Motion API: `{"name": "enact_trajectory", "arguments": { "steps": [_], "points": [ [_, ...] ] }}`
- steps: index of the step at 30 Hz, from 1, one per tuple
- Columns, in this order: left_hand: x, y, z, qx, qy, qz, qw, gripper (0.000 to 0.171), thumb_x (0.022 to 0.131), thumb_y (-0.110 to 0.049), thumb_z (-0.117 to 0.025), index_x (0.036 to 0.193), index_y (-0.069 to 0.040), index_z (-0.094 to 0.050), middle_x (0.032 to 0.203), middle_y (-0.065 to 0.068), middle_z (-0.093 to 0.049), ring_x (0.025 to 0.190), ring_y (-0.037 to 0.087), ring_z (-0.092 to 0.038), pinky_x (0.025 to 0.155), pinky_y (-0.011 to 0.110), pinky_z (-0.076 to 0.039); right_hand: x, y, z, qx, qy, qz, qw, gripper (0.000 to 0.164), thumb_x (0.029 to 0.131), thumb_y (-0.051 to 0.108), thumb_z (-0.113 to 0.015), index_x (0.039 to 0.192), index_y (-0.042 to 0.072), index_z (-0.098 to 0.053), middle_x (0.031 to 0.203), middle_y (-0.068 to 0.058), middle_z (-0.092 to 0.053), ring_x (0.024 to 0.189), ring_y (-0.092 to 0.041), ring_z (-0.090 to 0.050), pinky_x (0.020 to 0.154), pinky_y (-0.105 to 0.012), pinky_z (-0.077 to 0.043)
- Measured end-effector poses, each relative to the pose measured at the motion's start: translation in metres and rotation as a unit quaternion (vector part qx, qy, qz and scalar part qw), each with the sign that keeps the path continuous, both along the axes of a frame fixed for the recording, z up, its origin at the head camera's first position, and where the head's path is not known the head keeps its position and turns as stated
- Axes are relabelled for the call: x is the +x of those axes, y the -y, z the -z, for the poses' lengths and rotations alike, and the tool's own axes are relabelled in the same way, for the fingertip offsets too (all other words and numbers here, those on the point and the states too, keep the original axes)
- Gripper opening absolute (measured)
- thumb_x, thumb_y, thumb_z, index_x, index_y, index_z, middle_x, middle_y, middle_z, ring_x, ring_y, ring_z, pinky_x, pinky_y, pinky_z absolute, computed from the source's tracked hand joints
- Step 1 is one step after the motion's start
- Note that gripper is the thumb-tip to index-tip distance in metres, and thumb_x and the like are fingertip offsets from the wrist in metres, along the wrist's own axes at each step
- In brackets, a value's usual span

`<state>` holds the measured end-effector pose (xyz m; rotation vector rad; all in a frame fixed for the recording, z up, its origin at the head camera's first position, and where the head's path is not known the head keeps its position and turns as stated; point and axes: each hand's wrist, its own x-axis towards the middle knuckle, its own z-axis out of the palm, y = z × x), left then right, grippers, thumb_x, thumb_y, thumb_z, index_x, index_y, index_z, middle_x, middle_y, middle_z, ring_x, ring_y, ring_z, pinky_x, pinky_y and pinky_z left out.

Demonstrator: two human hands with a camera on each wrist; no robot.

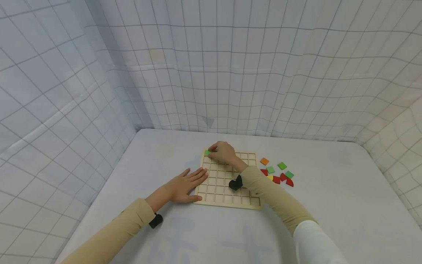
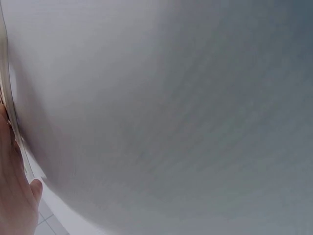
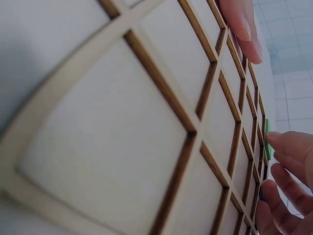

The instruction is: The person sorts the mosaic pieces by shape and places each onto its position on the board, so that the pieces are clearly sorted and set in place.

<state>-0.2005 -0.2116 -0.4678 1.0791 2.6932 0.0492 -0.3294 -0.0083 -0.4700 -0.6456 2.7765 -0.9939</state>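
Observation:
A pale wooden grid board (image 1: 227, 206) lies on the white table. My left hand (image 1: 186, 186) rests flat with spread fingers over the board's left edge. Its edge and thumb side also show in the left wrist view, where the hand (image 2: 17, 191) is mostly cut off. Reaching across the board, my right hand (image 1: 223, 152) is at the far left corner with curled fingers. It pinches a green square tile (image 1: 207, 152) there. In the right wrist view the green tile (image 3: 268, 139) shows at the fingertips, close over the corner of the grid.
Right of the board lie loose pieces: an orange square (image 1: 264, 161), several green squares (image 1: 282, 165), red curved pieces (image 1: 289, 182) and a yellow piece (image 1: 270, 178) partly behind the right sleeve. Grid-patterned curtains (image 1: 230, 91) surround the table at the back and sides.

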Motion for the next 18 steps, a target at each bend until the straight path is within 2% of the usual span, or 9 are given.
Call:
{"name": "enact_trajectory", "arguments": {
  "steps": [6, 13, 18],
  "points": [
    [0.003, -0.001, -0.004, 0.004, 0.003, -0.003, 1.0000, 0.081, 0.095, -0.059, -0.043, 0.155, -0.012, -0.016, 0.163, 0.007, -0.011, 0.150, 0.025, -0.012, 0.118, 0.056, -0.015, 0.000, -0.007, 0.001, 0.002, -0.022, -0.004, 1.000, 0.028, 0.088, 0.029, -0.070, 0.112, 0.015, -0.073, 0.114, -0.003, -0.070, 0.102, -0.021, -0.067, 0.082, -0.036, -0.054],
    [0.002, -0.002, -0.002, 0.006, -0.001, -0.002, 1.0000, 0.082, 0.094, -0.059, -0.042, 0.155, -0.012, -0.016, 0.163, 0.007, -0.012, 0.150, 0.025, -0.013, 0.118, 0.056, -0.015, 0.003, -0.019, -0.010, 0.003, -0.029, 0.000, 1.000, 0.027, 0.089, 0.027, -0.069, 0.113, 0.016, -0.072, 0.111, -0.004, -0.070, 0.078, -0.017, -0.066, 0.062, -0.027, -0.049],
    [0.002, -0.001, -0.002, 0.004, -0.002, -0.006, 1.0000, 0.082, 0.094, -0.059, -0.042, 0.155, -0.012, -0.016, 0.163, 0.006, -0.012, 0.150, 0.025, -0.012, 0.118, 0.056, -0.014, 0.006, -0.028, -0.018, 0.009, -0.042, -0.003, 0.999, 0.027, 0.088, 0.026, -0.071, 0.113, 0.016, -0.072, 0.108, -0.004, -0.071, 0.081, -0.016, -0.067, 0.060, -0.023, -0.047]
  ]
}}
